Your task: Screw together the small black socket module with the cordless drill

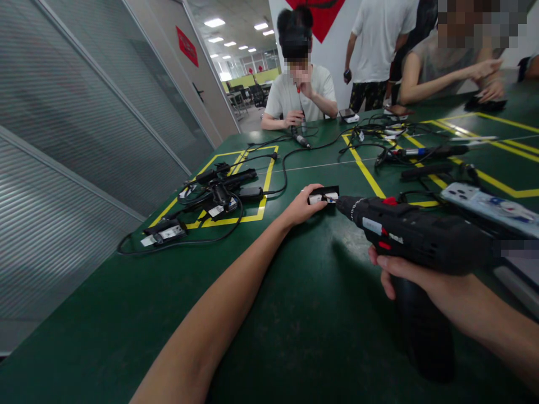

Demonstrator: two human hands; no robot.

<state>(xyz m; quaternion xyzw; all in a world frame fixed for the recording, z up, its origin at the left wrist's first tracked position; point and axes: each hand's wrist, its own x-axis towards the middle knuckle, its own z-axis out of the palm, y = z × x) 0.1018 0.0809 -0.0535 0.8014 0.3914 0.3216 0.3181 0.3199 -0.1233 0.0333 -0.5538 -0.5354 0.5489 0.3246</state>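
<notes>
My right hand (404,275) is wrapped round the handle of a black cordless drill (412,230) with red switches. The drill lies nearly level, its chuck pointing left. At the chuck's tip, a small black-and-white block (323,196) sits on the green table. My left hand (305,203) grips the left end of that block, thumb on the near side and fingers on the far side. The bit seems to meet the block's near face; whether it touches is too small to tell.
Left on the green table (269,314) lies a heap of black cables and adapters (223,188). Another black-and-white block (164,233) lies nearer. A screwdriver-like tool (429,151) and a patterned case (492,203) are at right. Several people are across the table, one holding a tool (301,137).
</notes>
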